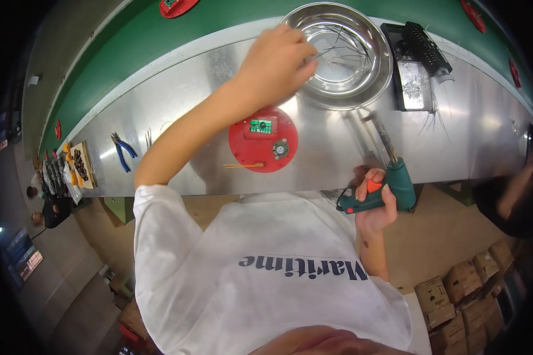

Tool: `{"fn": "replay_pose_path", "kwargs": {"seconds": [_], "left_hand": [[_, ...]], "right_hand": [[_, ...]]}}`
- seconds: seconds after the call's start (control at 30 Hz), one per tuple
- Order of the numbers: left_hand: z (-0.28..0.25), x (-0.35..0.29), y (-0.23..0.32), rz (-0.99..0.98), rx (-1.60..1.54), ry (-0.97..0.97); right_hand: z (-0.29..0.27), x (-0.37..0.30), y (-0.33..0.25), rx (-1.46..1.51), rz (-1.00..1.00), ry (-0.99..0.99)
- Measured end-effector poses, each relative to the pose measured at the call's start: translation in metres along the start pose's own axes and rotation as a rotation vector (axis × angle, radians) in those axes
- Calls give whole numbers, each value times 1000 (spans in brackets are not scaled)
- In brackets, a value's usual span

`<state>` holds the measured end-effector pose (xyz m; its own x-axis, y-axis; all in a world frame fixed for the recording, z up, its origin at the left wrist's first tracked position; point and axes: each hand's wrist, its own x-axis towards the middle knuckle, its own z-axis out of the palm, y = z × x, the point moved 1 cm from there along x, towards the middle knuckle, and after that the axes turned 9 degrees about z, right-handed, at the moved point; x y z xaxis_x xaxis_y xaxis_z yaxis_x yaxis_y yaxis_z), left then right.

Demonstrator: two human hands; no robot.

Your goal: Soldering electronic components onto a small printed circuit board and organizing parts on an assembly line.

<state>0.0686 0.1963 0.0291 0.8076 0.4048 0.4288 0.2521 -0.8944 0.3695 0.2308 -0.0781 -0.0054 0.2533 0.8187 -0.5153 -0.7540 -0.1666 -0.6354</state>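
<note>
In the head view, my left hand [276,64] is hanging over the left side of a round, shiny steel bowl [350,102], its fingers bending down toward thin dark wires [355,53] lying inside; whether they are already pinching a strand I cannot tell, blurred as they are. My left forearm is slanting across the brushed-steel tabletop [331,154], elbow bending out wide, wrist hovering higher than the work.

Below that forearm, a flat red plastic disc [242,142] is lying on the tabletop, carrying a small green circuit board [260,126], a round silvery part [280,149] and a pair of yellow leads [242,165] that are sticking out to the left.

My right hand [376,204] is gripping a dark green soldering gun [400,183] at the near edge, fingers curling around its handle beside an orange trigger [373,186], elbow tucking low by my side, the metal nozzle pointing away over the steel.

For picking cleanly, I am judging that one strand is wanting a light fingertip pinch near its end, teasing it free of the tangle, while the possibly hot tip is best staying clear of my left wrist and the yellow leads.
</note>
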Motion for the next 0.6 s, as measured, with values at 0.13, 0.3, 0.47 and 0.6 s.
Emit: {"fn": "replay_pose_path", "kwargs": {"seconds": [0.13,0.3,0.47,0.6], "left_hand": [[20,20,-14,-10,220,-178],[22,18,-13,153,252,-109],[-24,1,28,-21,88,-52],[-70,-39,107,-303,-308,-32]], "right_hand": [[-1,0,1,-22,-22,-16],[-1,-1,2,-26,-33,-27],[-3,-1,1,-22,-37,-27],[-3,-2,0,-87,6,-45]]}}
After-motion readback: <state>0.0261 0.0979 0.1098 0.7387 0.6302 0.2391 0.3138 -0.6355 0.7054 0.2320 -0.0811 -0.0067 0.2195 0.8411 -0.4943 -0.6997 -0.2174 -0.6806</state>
